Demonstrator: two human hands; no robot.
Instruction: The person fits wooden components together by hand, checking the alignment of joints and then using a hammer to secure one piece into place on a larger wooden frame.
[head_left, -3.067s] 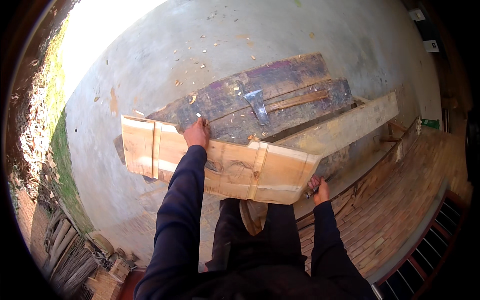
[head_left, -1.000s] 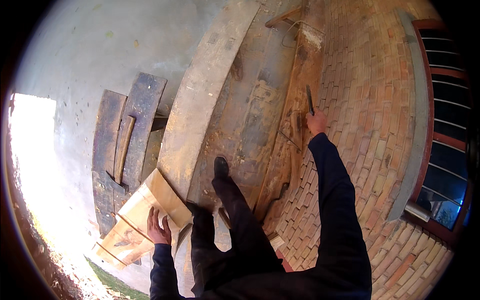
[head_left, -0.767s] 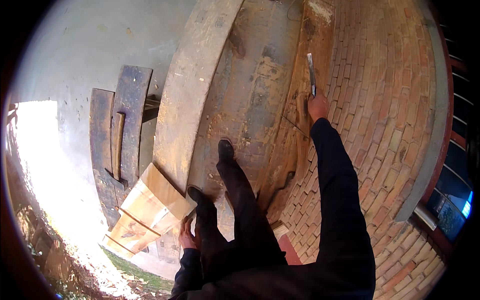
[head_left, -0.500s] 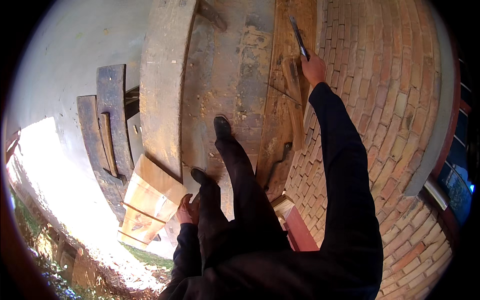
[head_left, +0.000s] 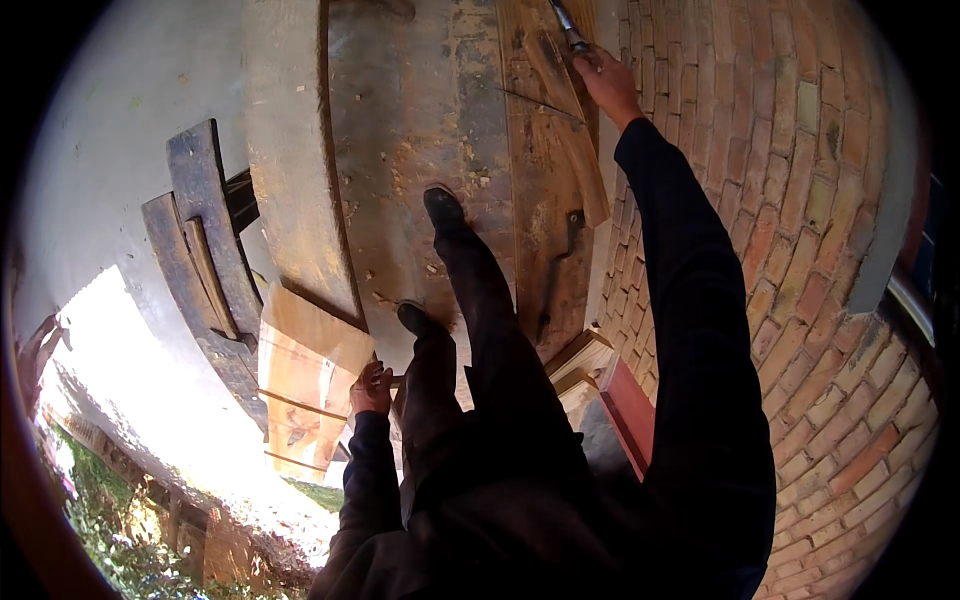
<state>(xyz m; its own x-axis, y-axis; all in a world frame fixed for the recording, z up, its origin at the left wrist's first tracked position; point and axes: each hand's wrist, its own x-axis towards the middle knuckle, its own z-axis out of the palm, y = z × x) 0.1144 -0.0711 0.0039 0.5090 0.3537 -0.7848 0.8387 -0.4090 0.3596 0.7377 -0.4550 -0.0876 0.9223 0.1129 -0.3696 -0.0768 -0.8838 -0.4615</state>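
At the top, my right hand (head_left: pixel 608 85) is closed round the handle of a chisel (head_left: pixel 566 22); the blade points away and runs to the picture's edge. Below that hand, a loose wooden board (head_left: pixel 572 140) rests on a brown plank (head_left: pixel 535 215) along the brick surface. My left hand (head_left: pixel 371 389) is low, beside my leg, with its fingers curled. A short dark piece shows by its fingertips, too small to name. Just left of that hand stands a pale wooden panel (head_left: pixel 305 365) with two thin strips across it.
A long worn bench plank (head_left: pixel 290 150) runs up the left of my feet. Farther left lie dark boards (head_left: pixel 200 180) with a wooden-handled tool (head_left: pixel 212 280). A dark metal rod (head_left: pixel 555 270), a red box (head_left: pixel 632 415) and bricks (head_left: pixel 740 230) are on the right. Wood chips litter the floor.
The whole view has shifted, and the benches sit higher in it. My right hand with the chisel is nearer the top edge. My left hand's fingers have curled in from a looser pose.
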